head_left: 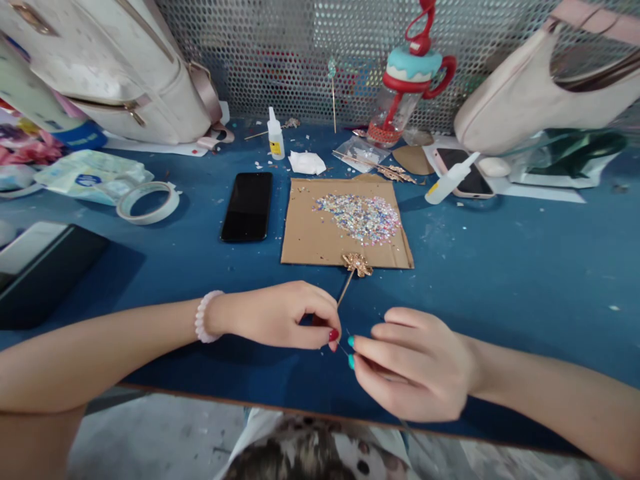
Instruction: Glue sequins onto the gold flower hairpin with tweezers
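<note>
My left hand [295, 315], with red nails and a pale bead bracelet at the wrist, is closed in a pinch round a thin stick. A gold, sparkly flower [357, 264] tops the stick and lies over the near edge of the cardboard sheet [310, 243]. Close by on the right, my right hand [415, 363], its nails turquoise, pinches a fine strand of wire or thread [343, 349] between thumb and forefinger. That strand runs across to the stick at my left fingertips. Its exact material is too small to tell.
Small glittering pieces [367, 217] are heaped on the cardboard. A black phone [247, 207] lies left of it, near a tape roll [148, 203]. Glue bottles [276, 137] stand behind and right. A cup [395, 100] and bags [165, 80] line the mesh wall.
</note>
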{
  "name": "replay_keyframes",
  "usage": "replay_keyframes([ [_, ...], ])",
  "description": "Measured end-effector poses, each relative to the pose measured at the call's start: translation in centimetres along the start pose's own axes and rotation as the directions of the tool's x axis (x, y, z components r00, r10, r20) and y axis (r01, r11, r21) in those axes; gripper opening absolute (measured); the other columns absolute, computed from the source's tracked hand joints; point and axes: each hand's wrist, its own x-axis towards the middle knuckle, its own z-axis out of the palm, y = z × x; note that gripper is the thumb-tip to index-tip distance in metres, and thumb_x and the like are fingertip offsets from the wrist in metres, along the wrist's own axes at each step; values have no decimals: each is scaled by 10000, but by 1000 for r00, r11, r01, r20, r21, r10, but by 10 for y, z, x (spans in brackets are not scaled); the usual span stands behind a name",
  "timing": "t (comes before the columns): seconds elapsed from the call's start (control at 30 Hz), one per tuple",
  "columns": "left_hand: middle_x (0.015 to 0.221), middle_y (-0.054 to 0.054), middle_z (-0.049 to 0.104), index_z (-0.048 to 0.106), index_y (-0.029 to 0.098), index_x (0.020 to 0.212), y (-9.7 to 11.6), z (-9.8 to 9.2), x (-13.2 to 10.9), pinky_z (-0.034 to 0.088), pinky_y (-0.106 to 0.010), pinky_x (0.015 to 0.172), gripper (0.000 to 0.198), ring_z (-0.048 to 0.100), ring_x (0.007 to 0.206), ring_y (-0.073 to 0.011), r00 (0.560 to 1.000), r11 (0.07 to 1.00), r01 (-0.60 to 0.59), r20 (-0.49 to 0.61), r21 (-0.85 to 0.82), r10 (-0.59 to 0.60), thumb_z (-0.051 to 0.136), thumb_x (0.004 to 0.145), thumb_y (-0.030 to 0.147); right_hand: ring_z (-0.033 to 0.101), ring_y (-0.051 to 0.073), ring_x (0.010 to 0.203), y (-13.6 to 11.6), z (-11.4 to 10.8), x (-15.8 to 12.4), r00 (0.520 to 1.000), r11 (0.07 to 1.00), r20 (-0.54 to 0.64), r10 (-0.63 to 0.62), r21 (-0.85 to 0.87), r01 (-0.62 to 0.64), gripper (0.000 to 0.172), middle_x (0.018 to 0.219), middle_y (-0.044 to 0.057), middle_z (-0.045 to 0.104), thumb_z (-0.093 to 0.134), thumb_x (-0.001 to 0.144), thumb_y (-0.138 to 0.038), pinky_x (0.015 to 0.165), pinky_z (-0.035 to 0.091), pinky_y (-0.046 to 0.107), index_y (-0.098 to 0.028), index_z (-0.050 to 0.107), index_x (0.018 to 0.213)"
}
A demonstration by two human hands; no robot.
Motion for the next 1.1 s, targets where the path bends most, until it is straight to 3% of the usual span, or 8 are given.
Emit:
replay_keyframes([
  [1.1, 783, -32, 639, 635, 130, 823, -1, 0, -1, 436, -171, 736, 145, 588, 761, -105, 999, 1000, -17, -49, -6, 17, 514, 872, 68, 526, 110, 527, 5, -3, 2, 1000, 1000, 25, -8, 19, 8, 82, 688, 26, 667, 669, 720, -96, 454, 348, 276, -157, 623, 751],
])
